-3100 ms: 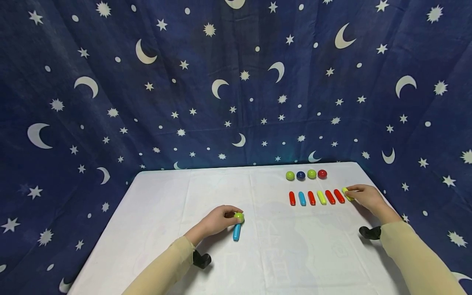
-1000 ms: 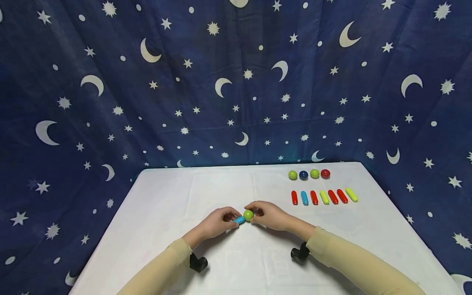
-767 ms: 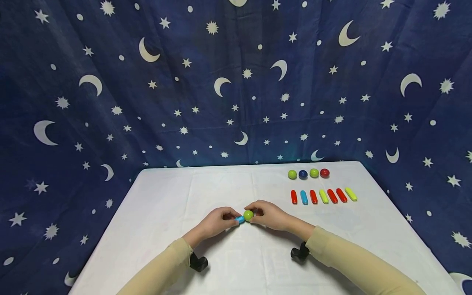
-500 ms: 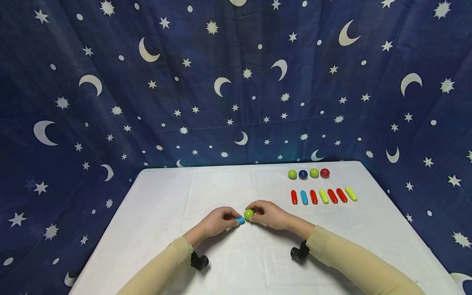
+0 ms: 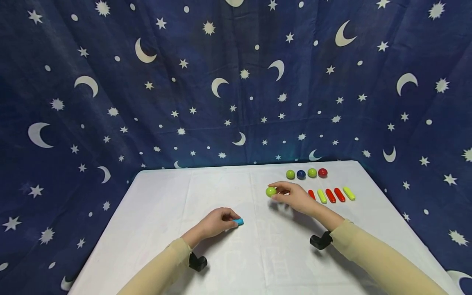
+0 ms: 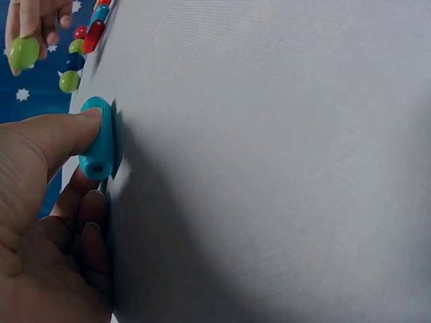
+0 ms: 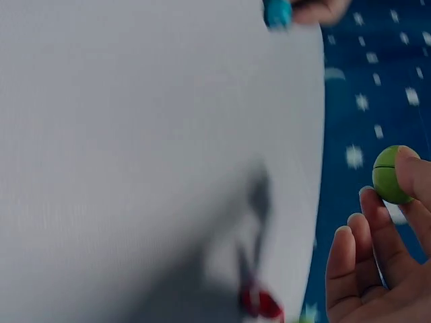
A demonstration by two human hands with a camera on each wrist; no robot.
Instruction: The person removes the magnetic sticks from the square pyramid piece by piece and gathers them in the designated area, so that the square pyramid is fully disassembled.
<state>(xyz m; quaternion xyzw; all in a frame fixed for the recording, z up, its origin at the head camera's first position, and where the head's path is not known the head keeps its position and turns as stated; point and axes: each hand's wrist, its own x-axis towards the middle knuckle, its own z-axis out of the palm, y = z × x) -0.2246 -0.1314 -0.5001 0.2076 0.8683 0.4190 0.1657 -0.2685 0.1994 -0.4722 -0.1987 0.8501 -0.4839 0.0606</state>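
Note:
My left hand point(image 5: 216, 222) pinches a short blue rod point(image 5: 239, 221) low over the white table; in the left wrist view my thumb lies along the rod point(image 6: 99, 138), and its near end shows a small hole. My right hand point(image 5: 296, 198) holds a green ball point(image 5: 271, 191) between thumb and fingertips, raised above the table and apart from the rod. A seam line runs round this green ball point(image 7: 388, 176) in the right wrist view. Behind my right hand, part of the rod row is hidden.
At the back right of the table point(image 5: 206, 184) stands a row of balls: green, dark blue point(image 5: 301, 175), green and red point(image 5: 322, 173). Nearer lies a row of rods, including yellow point(image 5: 322, 196) and red point(image 5: 339, 194) ones. A dark star-patterned cloth point(image 5: 206, 102) hangs behind.
Earlier the green ball met the blue rod's end between both hands. My right hand has since carried the ball away, toward the right and back. My left hand stays with the rod.

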